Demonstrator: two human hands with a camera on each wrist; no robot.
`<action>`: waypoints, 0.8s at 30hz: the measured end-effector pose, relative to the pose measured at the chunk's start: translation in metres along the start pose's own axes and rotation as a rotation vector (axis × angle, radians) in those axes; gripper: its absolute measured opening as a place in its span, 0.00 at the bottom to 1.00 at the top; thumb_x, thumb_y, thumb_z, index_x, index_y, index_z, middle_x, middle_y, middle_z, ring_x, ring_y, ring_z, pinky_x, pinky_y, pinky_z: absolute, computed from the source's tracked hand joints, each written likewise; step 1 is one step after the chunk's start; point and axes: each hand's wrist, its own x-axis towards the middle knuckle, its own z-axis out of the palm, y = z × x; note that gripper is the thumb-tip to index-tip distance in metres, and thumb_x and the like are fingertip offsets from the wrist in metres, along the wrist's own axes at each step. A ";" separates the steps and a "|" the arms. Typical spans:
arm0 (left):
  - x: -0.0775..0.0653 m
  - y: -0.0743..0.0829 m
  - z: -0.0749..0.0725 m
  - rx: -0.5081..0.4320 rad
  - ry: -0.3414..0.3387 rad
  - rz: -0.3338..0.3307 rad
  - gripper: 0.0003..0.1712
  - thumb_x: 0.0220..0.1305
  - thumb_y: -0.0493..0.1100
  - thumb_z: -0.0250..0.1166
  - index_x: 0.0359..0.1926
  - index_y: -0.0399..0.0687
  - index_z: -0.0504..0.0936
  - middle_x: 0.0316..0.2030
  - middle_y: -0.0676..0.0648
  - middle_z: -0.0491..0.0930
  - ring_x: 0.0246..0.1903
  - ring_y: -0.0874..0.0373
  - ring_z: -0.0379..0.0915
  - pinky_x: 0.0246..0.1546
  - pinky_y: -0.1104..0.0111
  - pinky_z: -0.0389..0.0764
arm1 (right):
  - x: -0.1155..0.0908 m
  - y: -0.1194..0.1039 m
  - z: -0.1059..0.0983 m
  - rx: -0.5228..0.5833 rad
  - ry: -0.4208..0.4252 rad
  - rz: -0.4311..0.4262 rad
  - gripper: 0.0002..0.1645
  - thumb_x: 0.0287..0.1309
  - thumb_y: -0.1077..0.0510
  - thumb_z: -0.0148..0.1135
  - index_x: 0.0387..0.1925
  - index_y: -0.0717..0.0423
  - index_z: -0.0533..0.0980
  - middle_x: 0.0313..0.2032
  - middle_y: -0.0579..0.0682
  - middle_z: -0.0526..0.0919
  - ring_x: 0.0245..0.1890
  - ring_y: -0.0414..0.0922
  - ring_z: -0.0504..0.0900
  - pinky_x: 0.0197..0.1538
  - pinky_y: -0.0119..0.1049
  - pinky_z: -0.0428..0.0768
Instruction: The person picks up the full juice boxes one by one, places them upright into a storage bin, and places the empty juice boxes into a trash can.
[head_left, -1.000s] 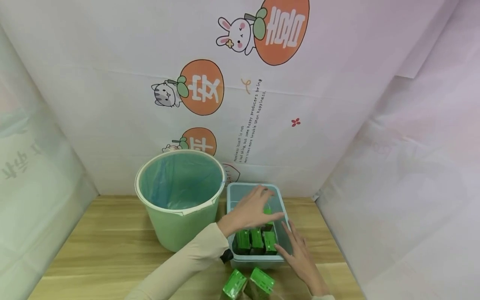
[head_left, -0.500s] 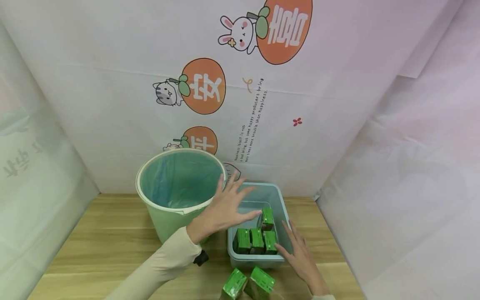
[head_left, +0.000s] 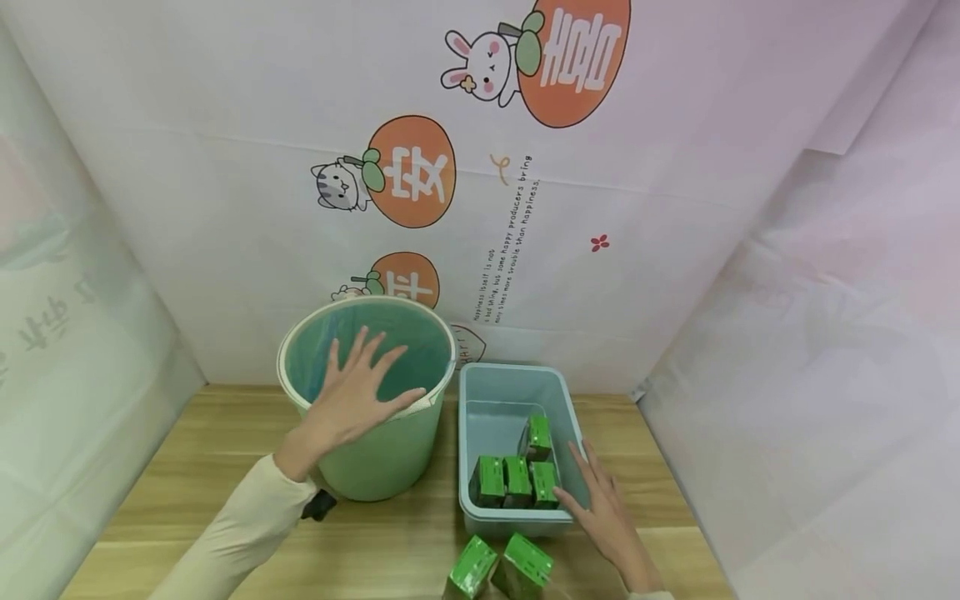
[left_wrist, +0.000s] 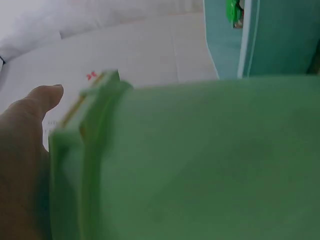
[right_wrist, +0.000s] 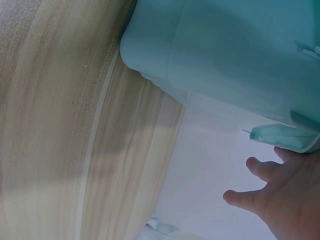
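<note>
My left hand (head_left: 348, 396) is over the front rim of the pale green bucket (head_left: 375, 467), fingers spread and nothing held. In the left wrist view the bucket wall (left_wrist: 215, 160) fills most of the picture, with my thumb (left_wrist: 47, 97) at its left. My right hand (head_left: 609, 521) lies along the right rim of the light blue bin (head_left: 510, 379), fingers extended and thumb at the near right corner. Several small green cartons stand in the bin: a row at the near end and one carton (head_left: 537, 437) behind them. The right wrist view shows my fingers (right_wrist: 245, 198) beside the bin's rim.
Two more green cartons stand in front of the bin, a left one (head_left: 472, 567) and a right one (head_left: 525, 567). A clear bluish liner shows inside the bucket. The wooden table (head_left: 217, 467) meets a white printed backdrop (head_left: 247, 242) behind and at the sides.
My left hand has moved left from above the bin, past the bucket's right side, to the bucket's front rim, fingers spreading. The right hand and the cartons stay in place.
</note>
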 end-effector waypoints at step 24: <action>-0.030 -0.085 -0.040 0.004 -0.038 -0.240 0.68 0.68 0.79 0.57 0.83 0.31 0.44 0.80 0.23 0.38 0.80 0.25 0.29 0.70 0.25 0.33 | 0.000 -0.001 0.000 0.006 -0.003 0.012 0.47 0.74 0.43 0.63 0.84 0.52 0.56 0.83 0.62 0.46 0.77 0.73 0.54 0.71 0.80 0.46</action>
